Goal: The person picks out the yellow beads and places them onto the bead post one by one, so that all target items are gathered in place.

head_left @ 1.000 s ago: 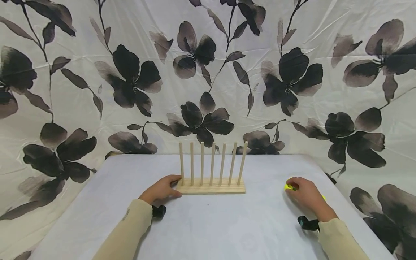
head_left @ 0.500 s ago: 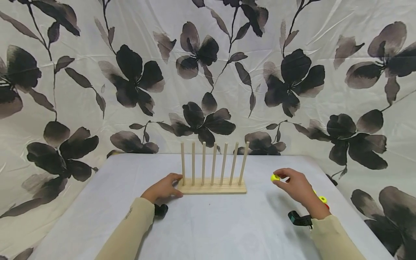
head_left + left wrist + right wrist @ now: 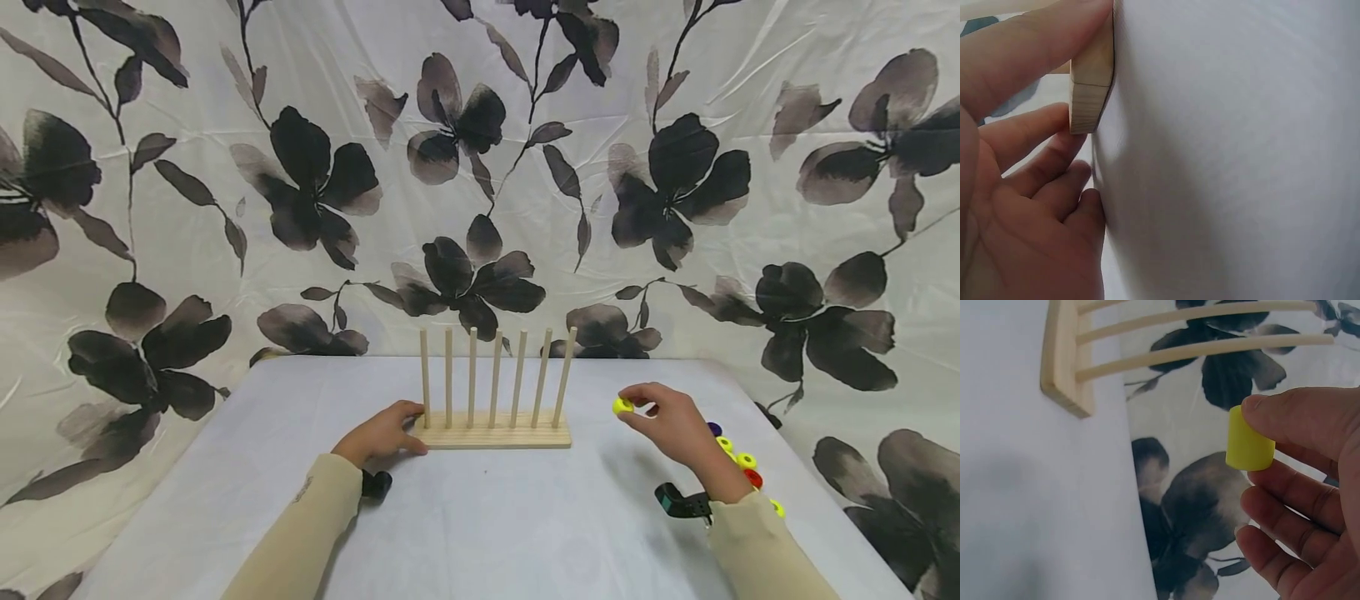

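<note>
A wooden peg rack, a flat base with a row of several upright dowels, stands on the white table. My left hand grips its left end, thumb at the front and fingers behind; the left wrist view shows the base end between thumb and fingers. Right of the rack, my right hand pinches a yellow bead above the table. In the right wrist view the bead is a short cylinder held between thumb and fingertips, with the rack's near dowels beyond it.
Beside and partly behind my right forearm lie several beads: a dark blue bead, yellow beads such as one, and a red bead. A floral cloth hangs behind the table's back edge.
My right hand has lifted the yellow bead from the table and carried it left towards the rack, uncovering other beads. The left hand keeps its grip on the rack.
</note>
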### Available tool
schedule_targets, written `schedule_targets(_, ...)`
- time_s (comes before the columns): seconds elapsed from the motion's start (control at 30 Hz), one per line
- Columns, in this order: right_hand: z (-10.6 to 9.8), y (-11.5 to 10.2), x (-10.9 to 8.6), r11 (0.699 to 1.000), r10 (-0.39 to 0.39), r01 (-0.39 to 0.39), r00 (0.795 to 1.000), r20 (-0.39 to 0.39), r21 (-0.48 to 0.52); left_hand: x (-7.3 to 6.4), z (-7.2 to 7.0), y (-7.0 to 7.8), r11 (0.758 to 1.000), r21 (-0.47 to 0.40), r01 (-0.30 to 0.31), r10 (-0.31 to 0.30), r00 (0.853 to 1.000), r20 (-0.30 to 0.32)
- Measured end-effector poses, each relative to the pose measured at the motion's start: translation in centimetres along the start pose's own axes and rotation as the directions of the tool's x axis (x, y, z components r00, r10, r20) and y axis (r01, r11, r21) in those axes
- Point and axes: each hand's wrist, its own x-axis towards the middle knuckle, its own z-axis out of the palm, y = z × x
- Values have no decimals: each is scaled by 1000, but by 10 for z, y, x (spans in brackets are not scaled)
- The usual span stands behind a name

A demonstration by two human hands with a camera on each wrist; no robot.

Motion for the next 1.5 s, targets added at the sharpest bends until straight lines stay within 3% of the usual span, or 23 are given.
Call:
schedule_targets(0.6,5,-20,7,996,-73,74,997,-26,57,-3,2,-5,994,-96,-50,47,998,-36)
schedule_targets(0.83,-1,-29,12,992,-117,119,992,-48,46,0,2,-10,989,-139,-51,49,999,-16)
schedule_targets(1.1,-5,-42,17,980,-188,192,979,-81,46,-2,1,-7,994,-96,-51,49,998,-25)
schedule_targets(1.3,-5,-44,16,982,-178,182,981,-80,51,-2,1,-9,999,-15,-48,47,998,-31)
schedule_targets(1.5,-3,-42,15,982,-176,180,981,-80,53,1,1,-12,999,-7,-41,41,999,-28)
